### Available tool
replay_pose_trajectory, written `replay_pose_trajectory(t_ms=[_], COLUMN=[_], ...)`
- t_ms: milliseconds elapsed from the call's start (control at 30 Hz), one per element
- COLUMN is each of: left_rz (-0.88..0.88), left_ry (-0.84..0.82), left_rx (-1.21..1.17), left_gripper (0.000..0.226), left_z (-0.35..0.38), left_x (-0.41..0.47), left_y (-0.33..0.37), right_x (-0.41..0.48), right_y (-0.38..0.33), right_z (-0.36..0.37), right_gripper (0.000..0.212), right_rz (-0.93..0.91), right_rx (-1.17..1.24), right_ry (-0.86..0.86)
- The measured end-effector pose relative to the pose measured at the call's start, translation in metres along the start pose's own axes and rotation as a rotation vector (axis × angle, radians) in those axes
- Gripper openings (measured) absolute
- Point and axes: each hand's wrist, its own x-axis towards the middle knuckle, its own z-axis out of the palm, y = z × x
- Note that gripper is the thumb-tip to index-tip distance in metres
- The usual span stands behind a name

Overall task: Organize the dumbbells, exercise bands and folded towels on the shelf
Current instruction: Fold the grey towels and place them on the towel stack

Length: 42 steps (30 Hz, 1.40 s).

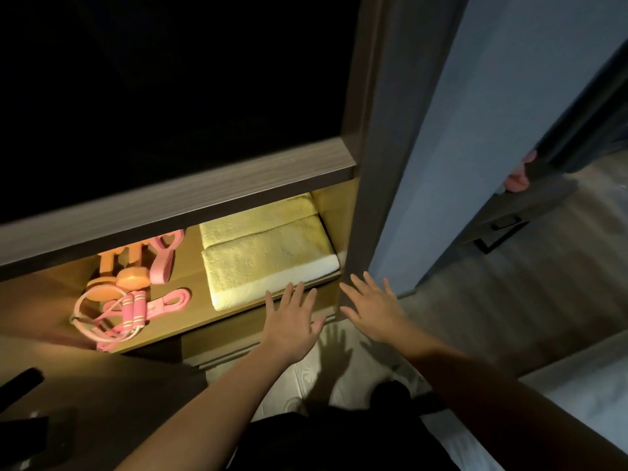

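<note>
A dim room in a home or a hotel, seen at a built-in storage unit

A wood-grain frame (210, 188) encloses a low shelf (192, 270) lit from inside by a warm yellow glow, the kind of fitted furniture found in a bedroom or living room. On it lie folded towels (268, 263), pink exercise bands (164, 258), a pink skipping rope (112, 321) and small orange dumbbells (127, 277), which look like private fitness gear rather than a gym's stock. Above sits a large black panel (170, 79). To the right are a plain pale wall (458, 130), a wood-look floor (509, 300) and a dark door (523, 205) with a handle
</note>
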Motion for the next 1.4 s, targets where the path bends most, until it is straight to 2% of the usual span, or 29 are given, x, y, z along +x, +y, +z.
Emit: replay_pose_trajectory(t_ms=[233, 500, 867, 1200, 1300, 1400], left_rz=[0.056, 0.244, 0.399, 0.323, 0.248, 0.176], left_ry=[0.008, 0.003, -0.083, -0.083, -0.092, -0.093], left_rx=[-0.014, -0.007, 0.031, -0.007, -0.106, -0.199], left_gripper=[0.062, 0.059, 0.060, 0.061, 0.062, 0.062], left_z=[-0.007, -0.029, -0.069, -0.119, -0.127, -0.132], left_x=[0.073, 0.140, 0.258, 0.426, 0.462, 0.484], left_y=[0.113, 0.273, 0.397, 0.487, 0.502, 0.511], right_x=[-0.018, -0.063, -0.063, 0.024, 0.050, 0.077], right_y=[0.142, 0.311, 0.455, 0.602, 0.632, 0.654], right_z=[-0.011, -0.039, -0.065, -0.104, -0.118, -0.131], right_gripper=[0.058, 0.059, 0.059, 0.063, 0.063, 0.062], right_rz=[0.063, 0.198, 0.335, 0.426, 0.424, 0.386], right_rx=[0.003, 0.014, 0.069, 0.228, 0.239, 0.256], right_ry=[0.023, -0.007, 0.009, 0.019, 0.044, -0.001])
